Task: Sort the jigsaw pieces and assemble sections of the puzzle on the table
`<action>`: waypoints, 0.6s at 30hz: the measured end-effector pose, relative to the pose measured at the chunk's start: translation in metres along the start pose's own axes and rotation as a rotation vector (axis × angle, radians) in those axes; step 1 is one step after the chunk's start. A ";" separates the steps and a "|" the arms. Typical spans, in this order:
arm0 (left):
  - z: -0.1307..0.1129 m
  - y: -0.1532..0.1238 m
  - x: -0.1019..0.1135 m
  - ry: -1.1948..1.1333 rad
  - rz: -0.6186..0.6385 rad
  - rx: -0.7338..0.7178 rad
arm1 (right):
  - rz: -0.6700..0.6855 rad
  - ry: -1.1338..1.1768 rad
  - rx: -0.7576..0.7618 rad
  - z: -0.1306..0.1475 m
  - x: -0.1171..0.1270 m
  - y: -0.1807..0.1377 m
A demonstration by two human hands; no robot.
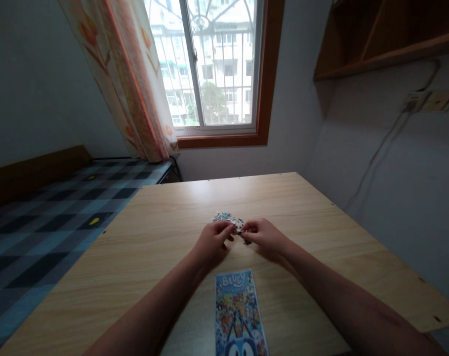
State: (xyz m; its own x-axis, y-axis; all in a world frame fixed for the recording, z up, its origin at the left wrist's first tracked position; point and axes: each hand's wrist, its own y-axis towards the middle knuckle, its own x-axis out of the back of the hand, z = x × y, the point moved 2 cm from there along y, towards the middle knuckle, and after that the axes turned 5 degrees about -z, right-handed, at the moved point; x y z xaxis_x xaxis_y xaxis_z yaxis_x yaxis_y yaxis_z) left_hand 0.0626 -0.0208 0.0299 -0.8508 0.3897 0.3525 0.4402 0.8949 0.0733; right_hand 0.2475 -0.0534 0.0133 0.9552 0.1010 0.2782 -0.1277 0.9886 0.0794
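A small heap of jigsaw puzzle pieces, blue, white and multicoloured, lies near the middle of the wooden table. My left hand is at its near side, thumb and fingers pinched at a puzzle piece. Close by on the right, my right hand has its fingertips closed on another piece at the heap's right edge. The fingertips of both hands almost meet, and the pieces there are too small to make out well. Between my forearms lies a colourful Bluey picture sheet, its lower end cut off by the frame.
The light wooden table reaches toward the window. On the left stands a bed with a checked cover, beside a flowered curtain. A wooden shelf and a socket with a cord are on the right wall.
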 end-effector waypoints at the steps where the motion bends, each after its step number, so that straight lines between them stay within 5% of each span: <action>1: 0.000 0.000 -0.001 0.002 -0.004 -0.006 | -0.003 0.025 -0.009 -0.001 -0.001 0.000; 18: -0.005 -0.006 -0.001 0.330 -0.164 -0.180 | -0.066 -0.114 0.008 0.003 -0.014 -0.004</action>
State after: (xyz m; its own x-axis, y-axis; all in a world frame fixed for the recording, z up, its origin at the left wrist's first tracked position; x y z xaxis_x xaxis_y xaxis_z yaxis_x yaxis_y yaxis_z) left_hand 0.0624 -0.0276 0.0334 -0.7892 0.1282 0.6006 0.3745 0.8756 0.3053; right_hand 0.2342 -0.0595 0.0123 0.9251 0.0221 0.3791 -0.0681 0.9918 0.1084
